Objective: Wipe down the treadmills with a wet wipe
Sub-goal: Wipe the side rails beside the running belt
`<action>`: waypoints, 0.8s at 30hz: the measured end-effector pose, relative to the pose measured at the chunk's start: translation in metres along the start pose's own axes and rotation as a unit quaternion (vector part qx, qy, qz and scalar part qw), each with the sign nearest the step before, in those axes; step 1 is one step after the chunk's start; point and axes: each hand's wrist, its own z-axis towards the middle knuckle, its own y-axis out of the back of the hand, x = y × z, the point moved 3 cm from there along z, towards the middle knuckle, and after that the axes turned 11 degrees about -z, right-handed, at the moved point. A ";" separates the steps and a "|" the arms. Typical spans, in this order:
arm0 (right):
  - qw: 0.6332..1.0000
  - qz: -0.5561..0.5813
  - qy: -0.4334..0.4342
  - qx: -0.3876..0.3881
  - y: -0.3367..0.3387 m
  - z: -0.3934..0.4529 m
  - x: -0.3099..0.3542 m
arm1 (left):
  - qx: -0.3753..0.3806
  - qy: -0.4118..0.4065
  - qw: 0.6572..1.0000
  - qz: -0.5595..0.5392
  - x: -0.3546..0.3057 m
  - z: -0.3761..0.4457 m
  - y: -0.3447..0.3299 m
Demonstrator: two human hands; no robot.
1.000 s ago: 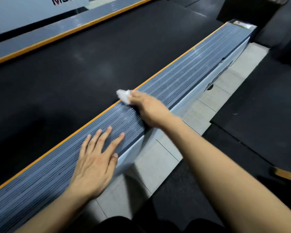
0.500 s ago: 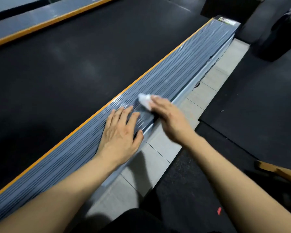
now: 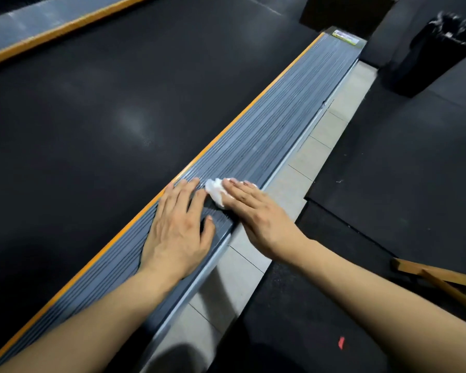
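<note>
R hand (image 3: 256, 214) lies flat w/ straight fingers pressing a crumpled white wipe (image 3: 215, 194) onto the grey ribbed side rail (image 3: 275, 125) of the treadmill. No curl around the wipe: fingers lie over it, and most of it pokes out on the thumb side. The wipe sits about mid-width on the rail, touching the ribs, roughly halfway along the visible length.

L hand (image 3: 176, 232) is just beside it, palm down on the same rail, fingers spread & straight, holding nothing. Its index tip nearly touches the wipe; can't tell if they actually meet. Thumb rests near the rail's outer edge.

Inner edge of the rail has an orange strip (image 3: 226, 130), then the black belt (image 3: 105, 103) to the left. A second grey rail w/ orange edge (image 3: 46, 20) runs across top left. A label sticker (image 3: 345, 37) sits at the far end of the near rail.

Right of the rail: pale floor tiles (image 3: 301, 160), then black rubber mats (image 3: 404, 162). A black bin (image 3: 428, 55), blurred, stands top right. A wooden piece (image 3: 441, 278) shows at the right edge, and a small red mark (image 3: 341, 342) on the mat, bottom right.
</note>
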 end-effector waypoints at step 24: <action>0.984 -0.007 -0.175 0.031 0.006 0.121 -0.117 | -0.022 0.067 0.996 -0.057 0.006 -0.004 0.001</action>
